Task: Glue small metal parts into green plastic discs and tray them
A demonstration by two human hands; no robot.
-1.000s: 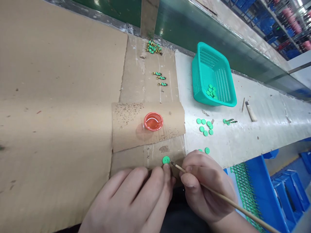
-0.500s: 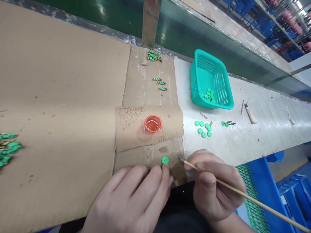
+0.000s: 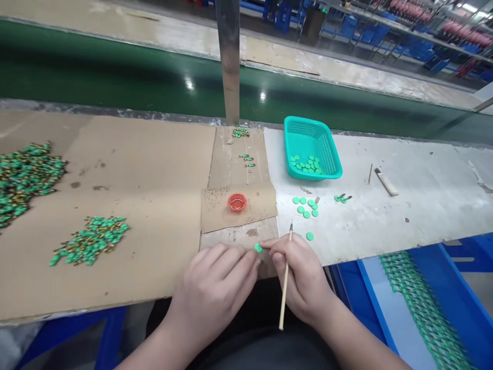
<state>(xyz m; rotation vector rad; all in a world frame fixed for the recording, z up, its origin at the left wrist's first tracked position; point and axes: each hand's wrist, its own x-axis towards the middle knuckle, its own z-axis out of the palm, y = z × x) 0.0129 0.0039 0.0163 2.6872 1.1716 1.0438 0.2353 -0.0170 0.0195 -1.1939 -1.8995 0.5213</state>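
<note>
A small round green button [image 3: 258, 247] lies at the near edge of the cardboard. The curled fingertips of my left hand [image 3: 221, 280] are closed at its left side. My right hand [image 3: 300, 272] grips a thin paintbrush [image 3: 285, 290], bristles pointing up and away from me. That hand's extended index fingertip touches the button's right edge. Beyond both hands, a small red cup [image 3: 237, 202] of liquid stands on a cardboard piece [image 3: 262, 198]. Several loose green buttons [image 3: 306, 214] lie on the white sheet to the right.
A teal basket [image 3: 333, 154] holds more green buttons. Piles of small green-and-gold pieces [image 3: 94, 239] lie on the left cardboard, with a few behind the cup [image 3: 247, 159]. A flat brush [image 3: 386, 182] rests at right. A metal post [image 3: 230, 67] rises at the back edge.
My view has tilted up and levelled, showing more of the left side. My right hand has come left to the button, and the brush has swung from pointing left to pointing away.
</note>
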